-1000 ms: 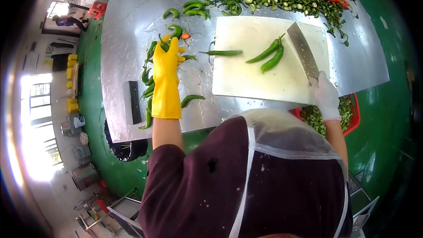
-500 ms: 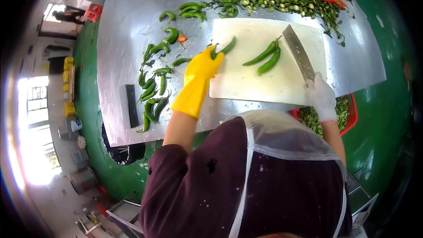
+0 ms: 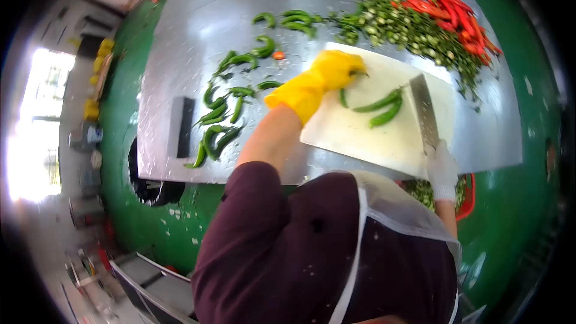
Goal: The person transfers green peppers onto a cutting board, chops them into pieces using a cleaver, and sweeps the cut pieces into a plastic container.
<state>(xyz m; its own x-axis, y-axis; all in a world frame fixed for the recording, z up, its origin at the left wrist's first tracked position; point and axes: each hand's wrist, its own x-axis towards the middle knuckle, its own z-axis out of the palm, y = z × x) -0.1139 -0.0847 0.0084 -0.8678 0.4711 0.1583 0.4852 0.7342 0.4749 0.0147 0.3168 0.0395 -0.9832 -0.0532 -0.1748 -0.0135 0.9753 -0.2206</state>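
Observation:
My left hand (image 3: 339, 72), in a yellow rubber glove, is closed above the left part of the white cutting board (image 3: 360, 138). A green pepper tip (image 3: 358, 73) pokes out at its fingertips, and another green pepper (image 3: 343, 98) lies just below them. Two more green peppers (image 3: 384, 105) rest together mid-board, stems toward the knife. In a white glove, my right hand (image 3: 441, 165) is closed round the handle end of a broad knife (image 3: 424, 108), whose blade lies along the board's right side.
Loose green peppers (image 3: 216, 111) are scattered over the metal table (image 3: 204, 18) at the left, near a dark block (image 3: 185, 127). Green stem pieces (image 3: 414, 33) and red peppers (image 3: 447, 9) are piled at the back right. A red basket (image 3: 470, 195) stands below the board.
My left hand has moved from the scattered peppers onto the board, bringing a green pepper. The view has shifted and turned. My right hand still holds the knife.

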